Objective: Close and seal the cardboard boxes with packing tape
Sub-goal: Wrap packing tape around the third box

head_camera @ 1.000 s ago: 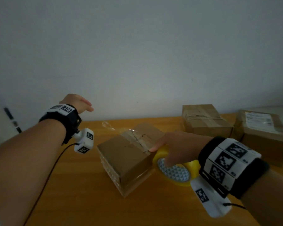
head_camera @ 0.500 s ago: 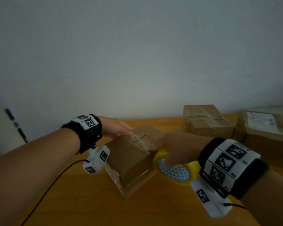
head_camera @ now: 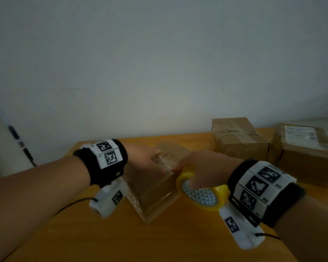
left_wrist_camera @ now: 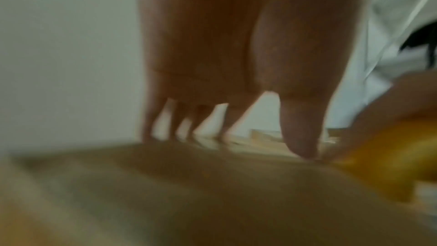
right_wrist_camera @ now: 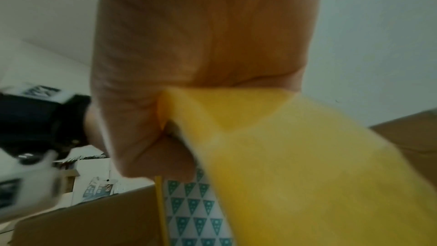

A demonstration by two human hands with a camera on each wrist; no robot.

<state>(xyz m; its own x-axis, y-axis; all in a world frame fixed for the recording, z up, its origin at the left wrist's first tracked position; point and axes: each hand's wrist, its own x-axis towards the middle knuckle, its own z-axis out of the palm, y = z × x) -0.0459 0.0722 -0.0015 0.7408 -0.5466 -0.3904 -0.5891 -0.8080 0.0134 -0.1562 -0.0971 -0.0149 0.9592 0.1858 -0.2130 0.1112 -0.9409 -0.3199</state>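
Right now I am watching the left hand (head_camera: 144,159) pressing flat, fingers straight, on the taped top of the small cardboard box (head_camera: 155,193), which is sitting on the counter (head_camera: 159,242). My right hand (head_camera: 203,167) is curling its grip through the yellow tape roll (head_camera: 201,193), held against the box's right edge. I am judging the box light and liable to slide, so holding it down from above suits; the film looks thin, clingy, easily wrinkled.
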